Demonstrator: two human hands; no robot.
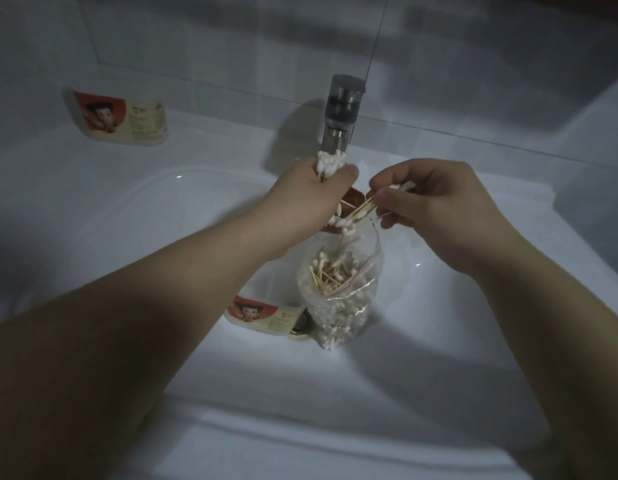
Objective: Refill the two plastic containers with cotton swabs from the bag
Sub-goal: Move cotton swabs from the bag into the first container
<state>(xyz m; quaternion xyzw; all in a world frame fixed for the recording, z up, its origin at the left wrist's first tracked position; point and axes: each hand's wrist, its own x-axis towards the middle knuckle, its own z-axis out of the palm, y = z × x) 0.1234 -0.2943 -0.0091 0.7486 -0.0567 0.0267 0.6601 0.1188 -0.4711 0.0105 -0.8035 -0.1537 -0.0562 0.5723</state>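
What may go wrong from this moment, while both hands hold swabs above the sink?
1. The right hand pinches loose swabs over the sink basin; some may slip and fall near the drain.
2. The open bag stands unsupported in the basin; a bump may tip it and spill swabs.
3. The left hand holds its bundle close to the faucet; any drip would wet the tips.

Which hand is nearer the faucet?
Left. The left hand, gripping a swab bundle, is just below the faucet; the right hand, pinching swabs, sits off to its right.
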